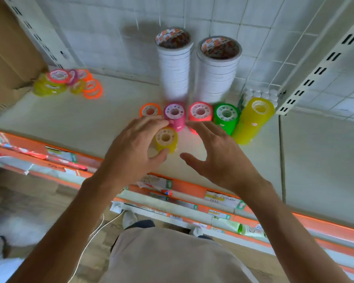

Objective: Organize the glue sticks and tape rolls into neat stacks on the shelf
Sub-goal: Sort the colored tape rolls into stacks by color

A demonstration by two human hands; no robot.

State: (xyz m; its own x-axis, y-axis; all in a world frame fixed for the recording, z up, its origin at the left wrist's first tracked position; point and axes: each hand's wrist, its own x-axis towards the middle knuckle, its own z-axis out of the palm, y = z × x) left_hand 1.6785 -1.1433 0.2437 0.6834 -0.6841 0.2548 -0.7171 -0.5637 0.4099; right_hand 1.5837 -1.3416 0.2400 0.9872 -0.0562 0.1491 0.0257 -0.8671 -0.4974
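On the white shelf (90,123) stands a row of coloured tape stacks: a low orange one (149,110), a magenta stack (175,116), a red-pink stack (200,113), a green stack (226,117) and a tall yellow stack (253,121). In front of the row sits a short yellow stack (165,139). My left hand (131,148) curls around that short yellow stack, thumb at its front and fingers reaching the magenta stack. Just right of it, my right hand (217,154) hovers with spread fingers and holds nothing. Two tall white tape stacks (175,66) (218,74) stand behind. White glue stick caps (262,94) show at the back right.
A loose pile of yellow, pink and orange tape rolls (70,82) lies at the shelf's far left beside a cardboard box (10,48). The orange shelf edge (192,188) with price labels runs along the front. White slotted uprights (315,72) frame the bay against a tiled wall.
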